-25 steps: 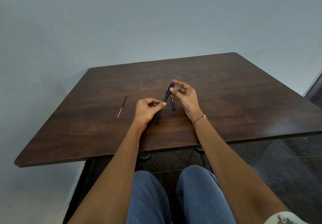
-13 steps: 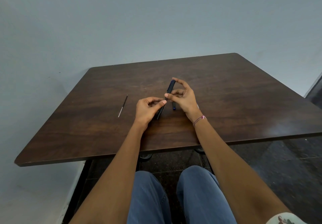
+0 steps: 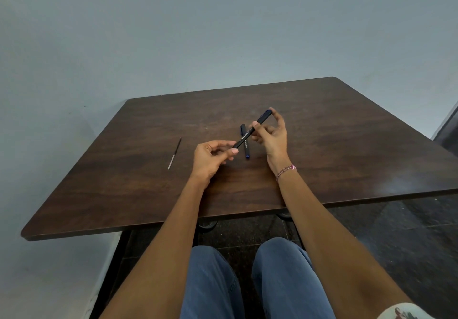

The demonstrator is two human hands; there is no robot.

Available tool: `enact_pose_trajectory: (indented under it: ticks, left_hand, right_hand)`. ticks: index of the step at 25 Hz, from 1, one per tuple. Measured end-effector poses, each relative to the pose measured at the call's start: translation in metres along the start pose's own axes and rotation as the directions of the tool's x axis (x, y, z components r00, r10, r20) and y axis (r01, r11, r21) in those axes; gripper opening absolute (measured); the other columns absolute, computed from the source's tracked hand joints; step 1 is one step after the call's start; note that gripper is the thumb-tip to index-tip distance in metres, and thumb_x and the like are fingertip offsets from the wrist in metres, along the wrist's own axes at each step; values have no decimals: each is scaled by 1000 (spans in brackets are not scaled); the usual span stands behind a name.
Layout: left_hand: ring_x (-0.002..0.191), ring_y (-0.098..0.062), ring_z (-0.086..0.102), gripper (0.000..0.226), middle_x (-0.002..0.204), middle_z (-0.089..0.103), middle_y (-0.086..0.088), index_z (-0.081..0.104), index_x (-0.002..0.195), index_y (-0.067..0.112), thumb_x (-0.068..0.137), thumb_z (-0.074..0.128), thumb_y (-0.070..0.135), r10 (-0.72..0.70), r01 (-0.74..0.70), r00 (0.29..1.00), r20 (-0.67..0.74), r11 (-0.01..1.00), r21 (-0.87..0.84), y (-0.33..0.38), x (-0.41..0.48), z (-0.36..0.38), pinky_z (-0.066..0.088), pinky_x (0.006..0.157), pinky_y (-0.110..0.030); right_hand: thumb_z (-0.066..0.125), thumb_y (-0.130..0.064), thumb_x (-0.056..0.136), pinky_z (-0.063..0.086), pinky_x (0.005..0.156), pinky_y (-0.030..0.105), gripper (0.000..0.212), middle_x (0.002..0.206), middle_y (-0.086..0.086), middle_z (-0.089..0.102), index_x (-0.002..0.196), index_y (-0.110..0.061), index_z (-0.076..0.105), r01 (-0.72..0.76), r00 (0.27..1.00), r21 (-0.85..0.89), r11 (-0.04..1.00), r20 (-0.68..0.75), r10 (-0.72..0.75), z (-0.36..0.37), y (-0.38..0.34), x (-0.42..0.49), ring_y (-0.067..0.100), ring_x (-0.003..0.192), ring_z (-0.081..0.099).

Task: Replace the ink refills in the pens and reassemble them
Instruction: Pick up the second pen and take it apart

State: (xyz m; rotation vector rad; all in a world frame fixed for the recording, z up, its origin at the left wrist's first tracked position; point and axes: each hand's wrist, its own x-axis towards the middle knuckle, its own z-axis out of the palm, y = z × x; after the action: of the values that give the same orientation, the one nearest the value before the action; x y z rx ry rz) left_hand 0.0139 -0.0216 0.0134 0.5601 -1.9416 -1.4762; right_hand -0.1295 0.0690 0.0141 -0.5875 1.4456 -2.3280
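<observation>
Head view: both forearms reach over the table [image 3: 138, 189]. The left hand [image 3: 210, 158] pinches the near end of a black pen [image 3: 250, 132] between thumb and fingers. The right hand [image 3: 272, 135] grips its far end, fingers curled. A second pen [image 3: 245, 142] lies beneath, a refill [image 3: 174, 153] lies left
</observation>
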Motion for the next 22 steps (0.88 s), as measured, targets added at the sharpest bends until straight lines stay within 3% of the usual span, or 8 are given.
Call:
enact_pose_trajectory:
  ticks: [5,14,22]
  left_hand:
    - [63,-6,68,25,76,72,2,71,91,24,70,82,16,8,-15,997,74,996,93,-1,0,2,49,56,-13]
    - [61,-4,67,13,69,71,4,71,76,22,69,81,21,15,-30,995,94,987,155,-4,1,0,48,55,-11]
    - [60,-2,65,7,68,70,4,71,74,18,73,77,19,36,-52,993,109,987,151,-5,0,0,48,56,-11]
  right_hand:
    - [77,-10,78,53,60,22,88,80,15,71,145,-29,25,15,983,-71,997,182,-2,1,0,-5,18,72,70]
    - [70,0,82,54,62,23,77,74,4,71,137,-33,28,-116,960,99,988,267,86,-2,-1,-5,18,72,69]
    - [64,4,84,54,60,21,70,66,2,71,130,-32,26,-129,956,100,987,279,96,-3,-5,-6,15,65,69]
